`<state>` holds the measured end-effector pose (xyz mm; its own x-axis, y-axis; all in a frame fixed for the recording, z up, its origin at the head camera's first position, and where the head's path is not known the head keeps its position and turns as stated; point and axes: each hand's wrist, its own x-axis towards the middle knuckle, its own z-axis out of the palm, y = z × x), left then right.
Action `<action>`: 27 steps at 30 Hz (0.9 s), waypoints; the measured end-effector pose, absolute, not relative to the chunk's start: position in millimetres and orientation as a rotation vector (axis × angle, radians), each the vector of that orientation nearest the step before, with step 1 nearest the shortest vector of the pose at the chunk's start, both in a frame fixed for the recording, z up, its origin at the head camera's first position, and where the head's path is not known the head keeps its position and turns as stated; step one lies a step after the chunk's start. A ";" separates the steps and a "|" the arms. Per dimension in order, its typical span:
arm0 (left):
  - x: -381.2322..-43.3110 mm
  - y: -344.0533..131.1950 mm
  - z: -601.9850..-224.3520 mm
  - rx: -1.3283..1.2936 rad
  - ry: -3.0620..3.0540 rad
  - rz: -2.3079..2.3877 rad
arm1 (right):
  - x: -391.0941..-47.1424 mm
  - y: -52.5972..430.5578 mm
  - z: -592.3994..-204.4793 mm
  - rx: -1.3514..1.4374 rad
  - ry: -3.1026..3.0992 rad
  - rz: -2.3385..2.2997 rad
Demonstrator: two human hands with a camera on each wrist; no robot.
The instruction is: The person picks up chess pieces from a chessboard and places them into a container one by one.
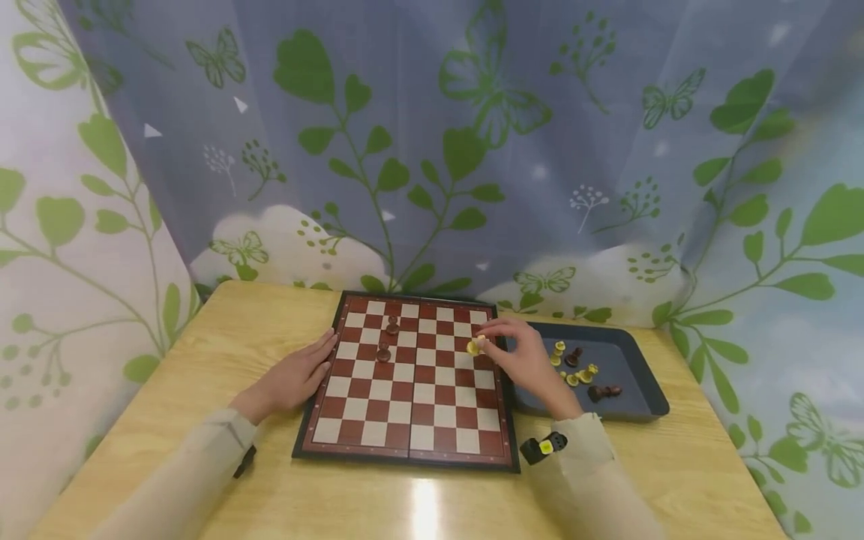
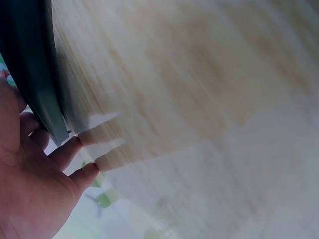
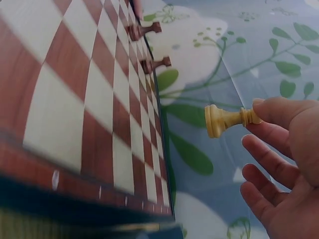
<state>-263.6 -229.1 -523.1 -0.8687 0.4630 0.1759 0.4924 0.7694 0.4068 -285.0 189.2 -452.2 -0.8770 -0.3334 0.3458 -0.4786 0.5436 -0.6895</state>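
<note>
My right hand (image 1: 529,364) pinches a pale yellow chess piece (image 3: 227,121) by its top, between thumb and index finger. In the right wrist view the piece's wide base points toward the board, and the other fingers are spread below. Seen from the head, the piece is over the right side of the chessboard (image 1: 422,415). Two dark brown chess pieces (image 1: 383,352) stand on the board's upper left squares. At the board's left edge rests my left hand (image 1: 290,379), its fingers stretched along the dark rim (image 2: 42,84).
A dark grey tray (image 1: 631,352) stands right of the board, partly behind my right hand. Several yellow pieces (image 1: 589,373) and brown pieces (image 1: 604,392) are in it. The wooden table (image 1: 351,502) meets a leaf-patterned curtain (image 1: 405,150) at the back.
</note>
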 end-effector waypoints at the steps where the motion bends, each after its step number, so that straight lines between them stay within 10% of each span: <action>1: -262.7 -228.5 -523.9 -0.788 -2.897 -0.695 | -282.4 194.3 -453.6 0.672 -2.610 1.235; 27: -264.1 -229.5 -527.4 -0.799 -2.887 -0.702 | -246.8 321.7 -464.4 0.385 -2.581 1.031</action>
